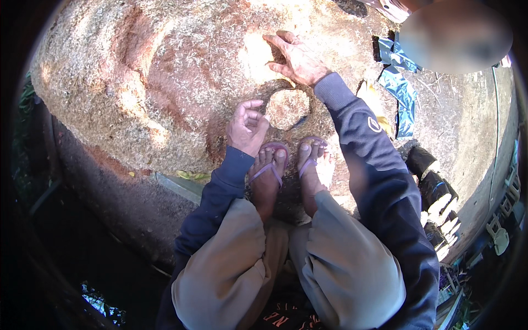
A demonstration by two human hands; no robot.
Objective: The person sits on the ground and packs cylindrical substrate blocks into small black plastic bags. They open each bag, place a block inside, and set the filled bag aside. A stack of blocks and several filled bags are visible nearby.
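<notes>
A round, dark-rimmed container or bag (289,109), filled to the top with light brown husk-like material, stands in front of my sandaled feet. Behind and left of it spreads a big heap (187,77) of the same loose, flaky material. My right hand (300,61) reaches past the container onto the heap, fingers spread, their tips at the sunlit surface. Beside the container's left rim is my left hand (247,127), loosely curled with fingers apart and nothing visible in it. Whether its thumb touches the rim I cannot tell.
Strips of shiny blue-black plastic (400,93) lie on the right, next to a blurred round shape (455,37). Nearer are dark filled bags (432,181) and pale pieces (441,223). A flat grey edge (179,187) shows below the heap at left.
</notes>
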